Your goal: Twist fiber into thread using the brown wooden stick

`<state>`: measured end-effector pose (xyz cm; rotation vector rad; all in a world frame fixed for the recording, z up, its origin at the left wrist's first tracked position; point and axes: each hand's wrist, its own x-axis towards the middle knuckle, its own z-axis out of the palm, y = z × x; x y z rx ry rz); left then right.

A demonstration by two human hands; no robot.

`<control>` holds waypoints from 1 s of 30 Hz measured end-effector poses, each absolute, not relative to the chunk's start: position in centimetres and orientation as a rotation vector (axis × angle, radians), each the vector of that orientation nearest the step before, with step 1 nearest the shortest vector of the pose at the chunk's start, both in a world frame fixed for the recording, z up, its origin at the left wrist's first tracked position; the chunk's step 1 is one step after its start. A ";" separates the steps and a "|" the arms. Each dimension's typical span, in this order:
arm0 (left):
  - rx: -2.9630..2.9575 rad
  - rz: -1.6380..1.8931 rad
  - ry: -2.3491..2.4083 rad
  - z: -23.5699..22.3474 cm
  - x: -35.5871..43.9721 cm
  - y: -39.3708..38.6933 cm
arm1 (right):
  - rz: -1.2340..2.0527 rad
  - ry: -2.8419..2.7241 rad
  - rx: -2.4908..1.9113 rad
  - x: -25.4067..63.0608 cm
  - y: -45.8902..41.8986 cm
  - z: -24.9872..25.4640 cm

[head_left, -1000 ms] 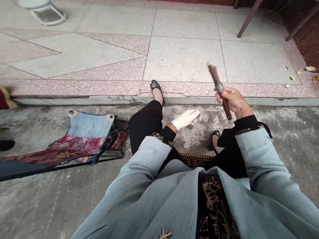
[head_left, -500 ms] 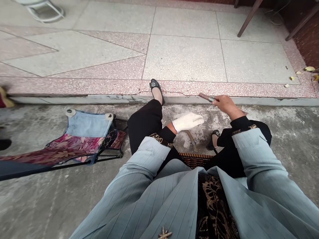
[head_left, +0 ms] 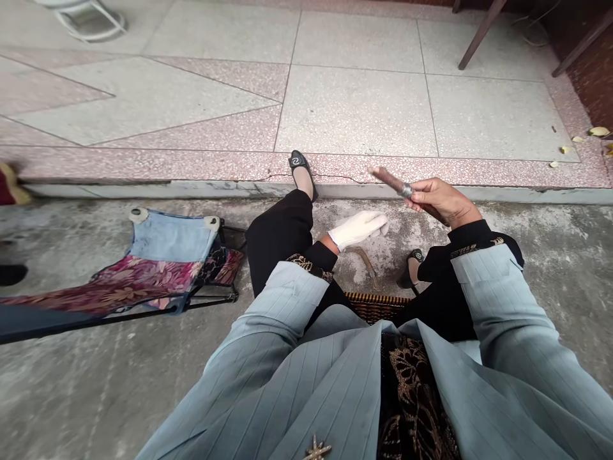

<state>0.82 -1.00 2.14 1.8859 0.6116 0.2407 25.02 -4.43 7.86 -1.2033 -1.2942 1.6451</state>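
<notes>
My right hand (head_left: 440,199) is closed around a brown stick-like tool (head_left: 389,180), thumb and fingers near a band of silver wire wound round it. The tool's pale end points to the left over the step edge, and a dark part of it shows under my palm. My left hand (head_left: 360,230), in a white knit glove, hovers over the concrete with its fingers close together and a little bent; nothing shows in it. Below it is a thin curved brown piece (head_left: 368,263), and I cannot tell what it belongs to.
Between my knees shows a woven brown wicker edge (head_left: 376,305). To the left stands a folding chair (head_left: 158,255) with floral cloth. A raised tiled step (head_left: 354,108) lies ahead, with my shoe (head_left: 301,169) on it. Wooden legs (head_left: 481,35) stand at the upper right; a white metal stand (head_left: 93,19) is upper left.
My right hand has turned and risen slightly, so more of the brown tool and its wire band shows. The fingertips of my gloved left hand have curled down a little.
</notes>
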 end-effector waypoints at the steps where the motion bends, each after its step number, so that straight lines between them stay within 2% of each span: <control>1: 1.902 0.221 0.581 2.1 1.0 -1.3 | 1.585 -1.202 -1.222 25.0 -4.3 7.7; 5: 1.994 0.190 0.528 2.1 1.4 -1.5 | 1.426 -0.982 -1.348 25.2 -3.5 6.5; 9: 2.065 0.248 0.573 2.0 1.2 -1.1 | 1.278 -1.045 -1.553 25.5 -2.9 6.0; 15: 2.314 0.242 0.712 1.8 0.7 -0.7 | 0.829 -1.759 -2.227 25.0 -2.7 5.5; 17: 2.375 0.207 0.759 1.9 0.6 -0.6 | 0.913 -2.023 -2.295 24.7 -2.8 5.2; 19: 2.364 0.181 0.806 2.0 0.4 -0.4 | 1.277 -2.212 -2.210 24.4 -3.1 5.1; 22: 2.282 0.217 0.798 1.8 0.4 -0.1 | 1.961 -2.302 -1.728 24.0 -3.5 5.4; 24: 2.150 0.260 0.747 1.6 0.6 -0.2 | 2.156 -2.205 -1.372 23.9 -3.8 6.0; 26: 1.995 0.276 0.712 1.4 0.9 -0.4 | 2.068 -1.986 -1.216 24.2 -4.0 6.6; 30: 1.739 0.265 0.641 1.6 1.3 -1.3 | 1.599 -1.401 -1.271 25.3 -4.0 7.4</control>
